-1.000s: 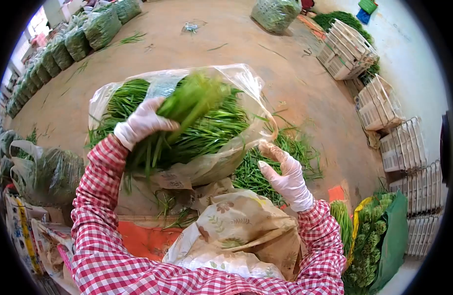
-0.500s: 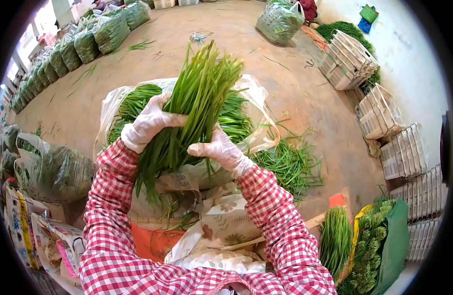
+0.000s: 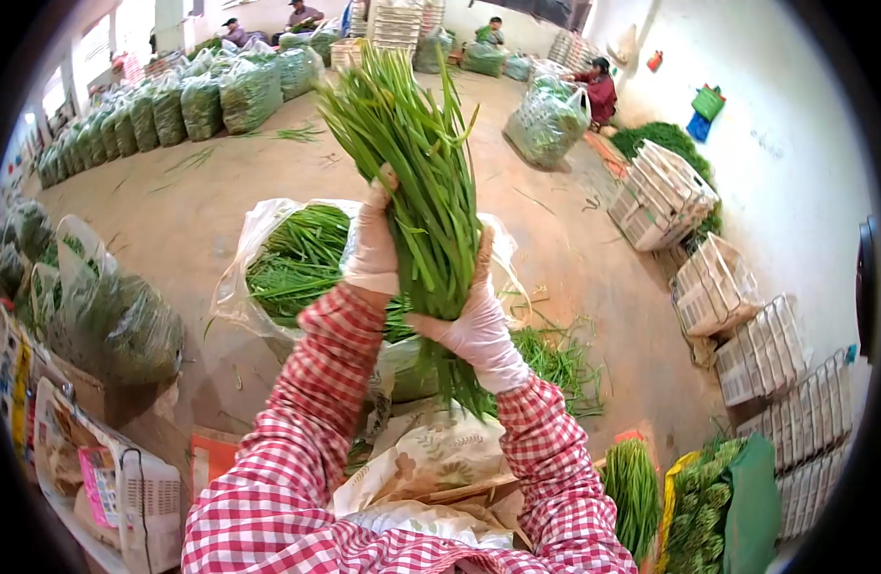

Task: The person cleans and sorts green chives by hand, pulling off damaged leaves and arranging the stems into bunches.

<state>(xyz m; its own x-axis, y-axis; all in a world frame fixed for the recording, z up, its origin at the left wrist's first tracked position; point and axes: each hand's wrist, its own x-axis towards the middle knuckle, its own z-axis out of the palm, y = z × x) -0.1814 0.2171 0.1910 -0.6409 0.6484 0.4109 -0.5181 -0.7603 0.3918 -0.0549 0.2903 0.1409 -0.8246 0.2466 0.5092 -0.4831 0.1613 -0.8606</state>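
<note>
A thick bunch of long green stalks (image 3: 421,191) is held upright in front of me. My left hand (image 3: 374,239), in a white glove, grips its left side, fingers partly behind the stalks. Lower on the right side, my gloved right hand (image 3: 474,330) is wrapped round the bunch, its thumb across the front. Behind and below, an open clear plastic bag (image 3: 235,282) holds more green stalks (image 3: 302,258). Loose stalks (image 3: 560,368) lie on the floor to the right of that bag. A flowered cloth (image 3: 440,459) covers my lap.
Filled bags (image 3: 201,107) line the back left; another filled bag (image 3: 110,316) stands nearer left. White crates (image 3: 660,196) run along the right wall. Tied bunches (image 3: 699,507) lie at the lower right beside green cloth (image 3: 751,502). Several people sit farther back, one in dark red (image 3: 600,94).
My right hand has come in from the right and taken hold of the bunch. Both hands have raised it and turned it more upright. The view has tilted up, showing people at the back.
</note>
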